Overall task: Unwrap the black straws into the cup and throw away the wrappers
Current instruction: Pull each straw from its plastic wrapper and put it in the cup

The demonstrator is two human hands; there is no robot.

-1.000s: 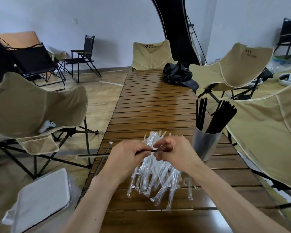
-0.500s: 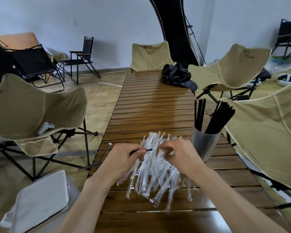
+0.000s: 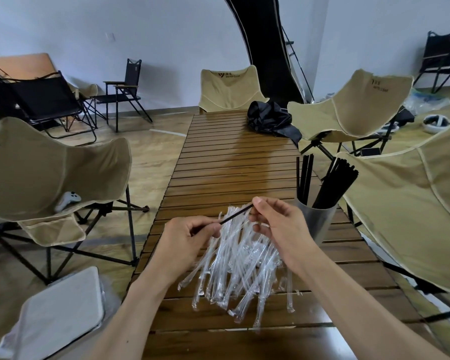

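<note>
The right hand (image 3: 278, 224) has risen and drawn away from the left hand (image 3: 190, 237), baring more of the one black straw (image 3: 235, 215) stretched between them. Both pinch it with curled fingers. One cup (image 3: 316, 222) of straws stands just right of them; wrapped ones, too many to count, are heaped on the bench (image 3: 234, 157) beneath.

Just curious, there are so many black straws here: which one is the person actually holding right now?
The single black straw stretched between the left hand and right hand, above the wrapper pile. All the others stand in the cup.
</note>
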